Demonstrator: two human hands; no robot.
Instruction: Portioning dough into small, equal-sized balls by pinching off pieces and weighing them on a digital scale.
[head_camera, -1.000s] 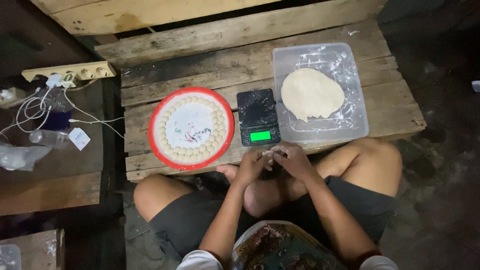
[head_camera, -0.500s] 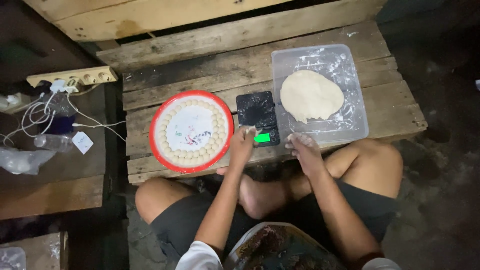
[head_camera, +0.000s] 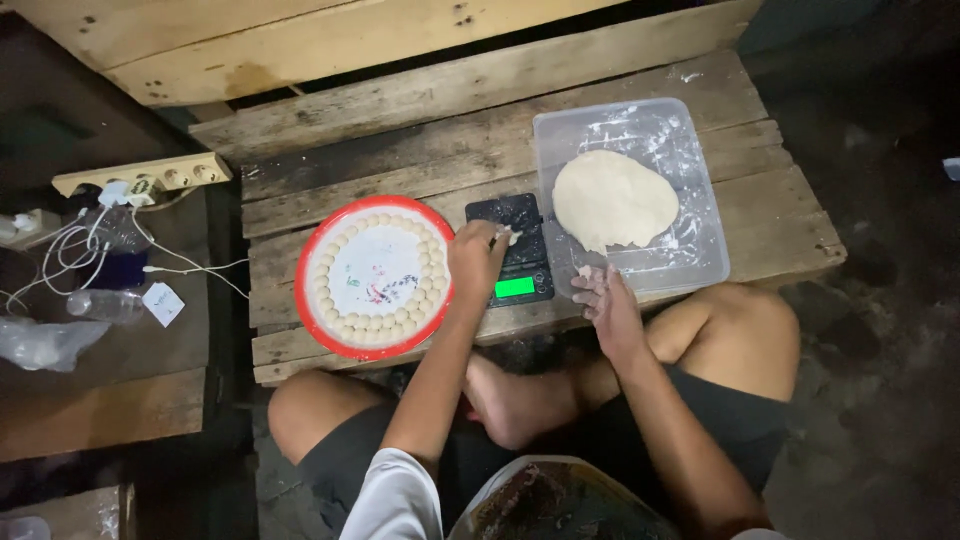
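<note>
While left hand (head_camera: 478, 262) holds dough piece (head_camera: 508, 237) over scale (head_camera: 515, 262) — orientation unclear.

A small black digital scale (head_camera: 513, 262) sits on a weathered wooden pallet (head_camera: 400, 120). Left of the scale lies a red-rimmed round plate (head_camera: 312, 305) ringed with dough balls (head_camera: 345, 242); right, a clear plastic tub (head_camera: 700, 235) holding a flat dough slab (head_camera: 613, 198).

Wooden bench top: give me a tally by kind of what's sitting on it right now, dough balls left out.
Round plate, red rim, ringed with small dough balls: 1
Black scale, green display lit: 1
Clear plastic tray, floured: 1
Flattened dough slab in the tray: 1
Total: 4
The left hand is over the scale; the right hand is at the tray's near edge.
</note>
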